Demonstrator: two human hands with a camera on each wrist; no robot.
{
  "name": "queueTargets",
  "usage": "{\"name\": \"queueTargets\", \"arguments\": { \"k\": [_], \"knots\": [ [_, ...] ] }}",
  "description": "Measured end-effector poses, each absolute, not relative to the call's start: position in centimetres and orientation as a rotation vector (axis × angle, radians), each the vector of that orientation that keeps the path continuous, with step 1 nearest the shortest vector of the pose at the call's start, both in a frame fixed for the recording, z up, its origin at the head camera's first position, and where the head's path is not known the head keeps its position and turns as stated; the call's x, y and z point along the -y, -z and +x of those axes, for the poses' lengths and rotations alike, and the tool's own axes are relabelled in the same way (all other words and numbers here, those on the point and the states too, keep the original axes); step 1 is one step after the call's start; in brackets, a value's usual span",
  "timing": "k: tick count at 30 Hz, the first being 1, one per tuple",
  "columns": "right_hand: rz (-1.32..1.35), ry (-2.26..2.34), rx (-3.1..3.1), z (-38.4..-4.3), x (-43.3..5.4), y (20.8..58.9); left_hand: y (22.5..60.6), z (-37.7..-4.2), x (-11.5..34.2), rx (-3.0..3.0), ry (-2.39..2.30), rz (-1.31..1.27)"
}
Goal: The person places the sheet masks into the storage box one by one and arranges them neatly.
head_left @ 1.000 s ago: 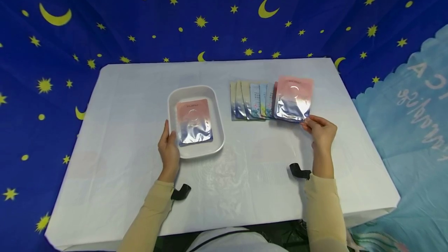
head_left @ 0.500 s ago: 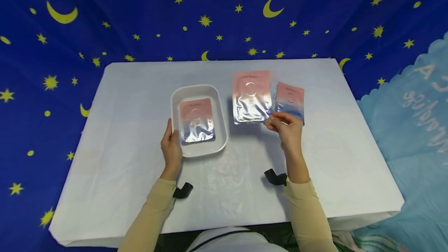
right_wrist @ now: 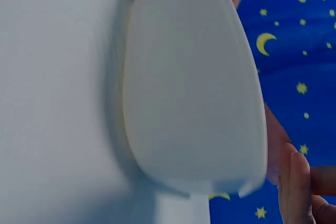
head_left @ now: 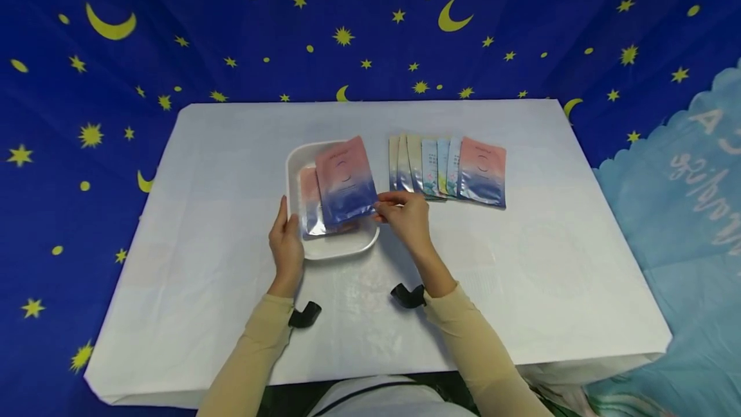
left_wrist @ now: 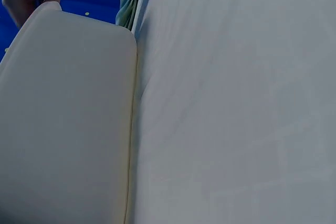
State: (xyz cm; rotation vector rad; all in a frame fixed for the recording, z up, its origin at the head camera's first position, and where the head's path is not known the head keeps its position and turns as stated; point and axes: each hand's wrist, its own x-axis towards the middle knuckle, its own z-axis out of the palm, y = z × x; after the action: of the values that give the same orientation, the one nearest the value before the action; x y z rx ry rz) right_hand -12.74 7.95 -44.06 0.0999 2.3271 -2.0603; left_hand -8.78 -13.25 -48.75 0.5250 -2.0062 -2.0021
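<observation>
A white rectangular tray point(head_left: 334, 251) stands left of the table's middle. My left hand point(head_left: 285, 246) holds its left side, the thumb at the rim. Above the tray's inside, my right hand point(head_left: 408, 214) pinches the lower right corner of a pink-and-blue facial mask sachet point(head_left: 347, 185), which is slightly tilted. It partly covers another pink-and-silver sachet point(head_left: 310, 201) lying in the tray. In the right wrist view, the right hand point(right_wrist: 299, 187) and a strip of the held sachet point(right_wrist: 274, 156) show behind the tray wall point(right_wrist: 194, 87). The left wrist view mostly shows the tray's outer wall point(left_wrist: 73, 114).
Right of the tray lies an overlapping row of sachets: several beige ones point(head_left: 415, 163), several light blue ones point(head_left: 429, 169), and a pink-and-blue one point(head_left: 482, 172) at the right end. The white-covered table point(head_left: 521, 275) ends at a blue star-patterned curtain point(head_left: 260, 31).
My right hand has carried the pink-and-blue sachet leftward from the right end of the row, over the row, to above the tray. My left hand has stayed on the tray.
</observation>
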Motion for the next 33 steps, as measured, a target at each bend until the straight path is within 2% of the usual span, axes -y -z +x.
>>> {"name": "queueTargets", "arguments": {
  "k": [15,33],
  "knots": [
    [-0.033,1.786,-2.618,-13.3,-4.0,45.0,49.2,-8.8,13.2,1.983,1.992,0.490],
    [-0.151,1.557,-2.715,-13.1,-3.3,44.5,49.1,-8.8,13.2,1.980,2.024,0.496]
  ]
}}
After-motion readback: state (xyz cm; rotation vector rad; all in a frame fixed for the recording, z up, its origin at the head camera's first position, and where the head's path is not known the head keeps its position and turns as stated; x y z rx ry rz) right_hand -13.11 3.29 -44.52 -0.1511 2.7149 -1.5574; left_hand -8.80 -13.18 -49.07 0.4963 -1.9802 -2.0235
